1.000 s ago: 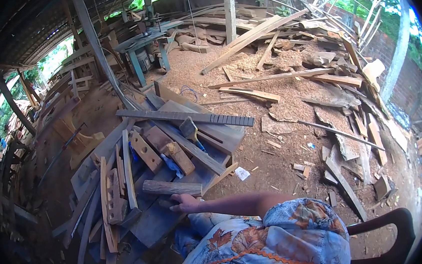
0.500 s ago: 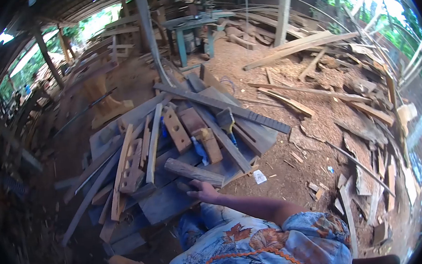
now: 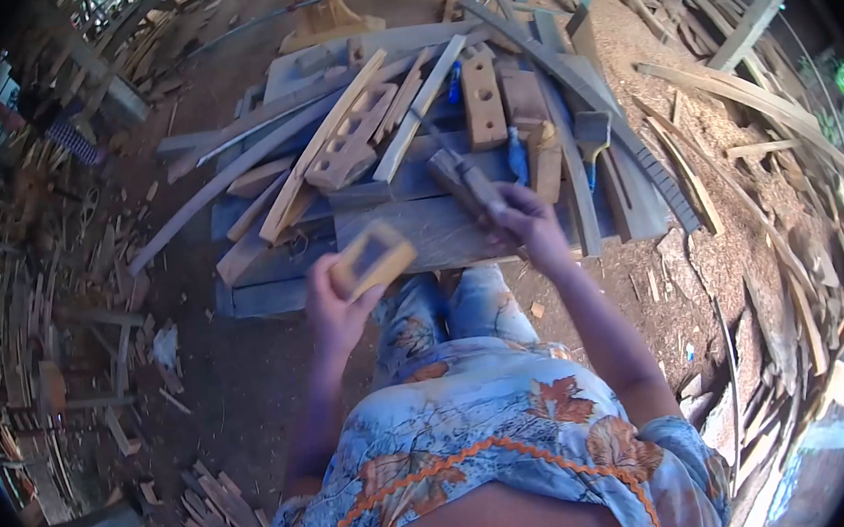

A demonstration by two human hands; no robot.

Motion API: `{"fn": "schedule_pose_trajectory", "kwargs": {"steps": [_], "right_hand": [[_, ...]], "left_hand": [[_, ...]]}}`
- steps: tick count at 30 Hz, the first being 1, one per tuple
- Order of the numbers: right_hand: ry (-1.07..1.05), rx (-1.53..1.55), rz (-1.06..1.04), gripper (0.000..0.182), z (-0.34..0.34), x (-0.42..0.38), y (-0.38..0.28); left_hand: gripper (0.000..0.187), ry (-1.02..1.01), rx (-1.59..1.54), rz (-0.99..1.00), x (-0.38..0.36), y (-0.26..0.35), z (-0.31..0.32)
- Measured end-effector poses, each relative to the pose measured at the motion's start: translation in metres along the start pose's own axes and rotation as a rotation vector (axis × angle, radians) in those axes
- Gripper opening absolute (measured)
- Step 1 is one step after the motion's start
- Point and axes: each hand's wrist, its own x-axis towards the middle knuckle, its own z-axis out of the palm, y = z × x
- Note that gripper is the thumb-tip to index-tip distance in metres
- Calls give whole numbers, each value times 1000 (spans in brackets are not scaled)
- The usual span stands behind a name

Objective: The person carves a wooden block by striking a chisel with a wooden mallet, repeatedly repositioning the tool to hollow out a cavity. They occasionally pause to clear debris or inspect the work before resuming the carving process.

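Observation:
My left hand grips a light wooden block with a rectangular opening through it, held above the bench's near edge. Closed around a slim chisel-like tool, my right hand is over the front of the bench; motion blur softens the tool's outline. A short dark wood piece lies just behind that tool, partly covered by it. Right of it are a blue-handled tool, a small wooden block and a paintbrush.
On the low bench lie long wood strips, a block with several holes and an upright holed block. A long notched board overhangs at right. Scrap wood and shavings cover the ground.
My left hand has risen from low beside the bench to its front, bringing the wooden block. The right hand has lifted and now holds the chisel-like tool. The view has tilted down.

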Motion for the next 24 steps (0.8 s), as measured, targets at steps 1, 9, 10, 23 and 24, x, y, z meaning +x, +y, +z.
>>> {"fn": "schedule_pose_trajectory", "kwargs": {"steps": [1, 9, 10, 23, 24], "right_hand": [[-42, -28, -9, 39, -4, -8, -19], [-118, -362, -11, 26, -42, -31, -63], [-146, -386, 72, 25, -41, -30, -66], [-292, -516, 324, 23, -35, 28, -41], [-290, -515, 324, 23, -36, 30, -38]], "left_hand": [[65, -56, 91, 107, 10, 8, 8], [81, -298, 280, 294, 59, -15, 43], [84, -350, 280, 279, 61, -18, 43], [83, -418, 328, 188, 64, -36, 46], [82, -420, 322, 189, 64, -35, 46]]}}
